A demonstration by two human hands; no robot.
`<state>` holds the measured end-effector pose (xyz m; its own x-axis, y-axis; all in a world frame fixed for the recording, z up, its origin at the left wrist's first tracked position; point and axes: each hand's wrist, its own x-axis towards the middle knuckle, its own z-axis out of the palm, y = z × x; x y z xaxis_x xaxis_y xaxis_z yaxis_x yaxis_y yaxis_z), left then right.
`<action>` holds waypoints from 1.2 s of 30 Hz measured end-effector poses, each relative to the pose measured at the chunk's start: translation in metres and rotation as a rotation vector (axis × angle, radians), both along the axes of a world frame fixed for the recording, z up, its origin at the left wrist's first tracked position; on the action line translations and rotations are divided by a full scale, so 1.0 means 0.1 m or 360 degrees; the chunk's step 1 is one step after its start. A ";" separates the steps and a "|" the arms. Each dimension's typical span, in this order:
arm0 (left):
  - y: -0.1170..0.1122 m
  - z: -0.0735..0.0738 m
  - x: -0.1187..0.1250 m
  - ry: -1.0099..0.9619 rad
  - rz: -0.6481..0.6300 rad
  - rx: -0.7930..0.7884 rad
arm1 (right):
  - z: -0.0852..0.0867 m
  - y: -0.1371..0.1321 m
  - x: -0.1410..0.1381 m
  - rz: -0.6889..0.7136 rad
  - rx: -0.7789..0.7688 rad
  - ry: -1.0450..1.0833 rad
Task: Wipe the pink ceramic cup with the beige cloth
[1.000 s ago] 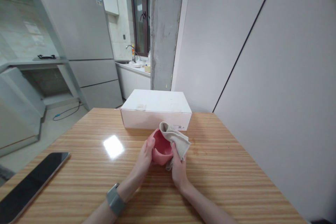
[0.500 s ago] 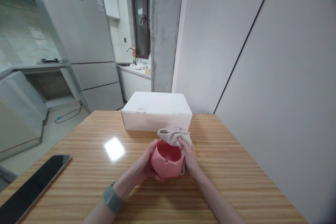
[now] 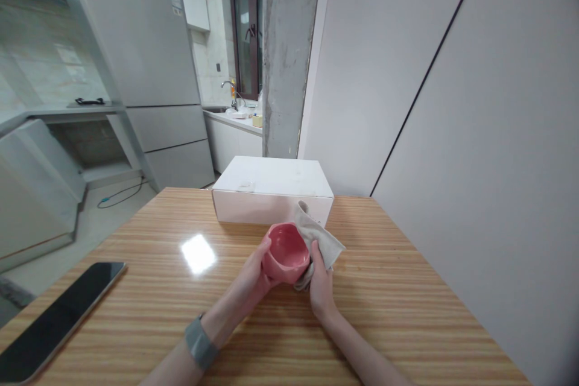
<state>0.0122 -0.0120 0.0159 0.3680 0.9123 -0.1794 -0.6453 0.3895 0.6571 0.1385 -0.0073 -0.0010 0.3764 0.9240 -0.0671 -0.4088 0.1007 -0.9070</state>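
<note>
Now, from the left, the left hand (image 3: 257,269) grips the pink faceted bowl (image 3: 286,256), thumb on the rim's left edge and the other fingers curled round the outside, partly hidden. Half a second ago the bowl's notched side faced the wearer; it has since been turned and tipped, so more of its inside shows, and it appears held above the wood-grain table (image 3: 407,313). The beige cloth (image 3: 319,235) has slid from across the far rim to the bowl's right side, so the near rim and inside are more exposed while the right flank is covered. The right hand (image 3: 322,286) pinches the cloth, thumb in front; its other fingers are mostly hidden.

Around them, a smartphone (image 3: 56,322) lies screen-up at far left, well apart. A grey wristband (image 3: 201,342) circles the left wrist. The white cardboard box (image 3: 274,175) stands just beyond the bowl, limiting room on the far side.
</note>
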 end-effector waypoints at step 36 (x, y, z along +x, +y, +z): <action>0.04 -0.05 -0.06 0.0177 0.0158 -0.0065 | -0.13 -0.02 -0.02 0.0082 0.0058 -0.0025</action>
<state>0.0057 -0.0078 0.0111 0.2520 0.9343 -0.2519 -0.6061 0.3554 0.7116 0.1361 -0.0096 -0.0142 0.3293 0.9438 -0.0274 -0.4001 0.1132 -0.9094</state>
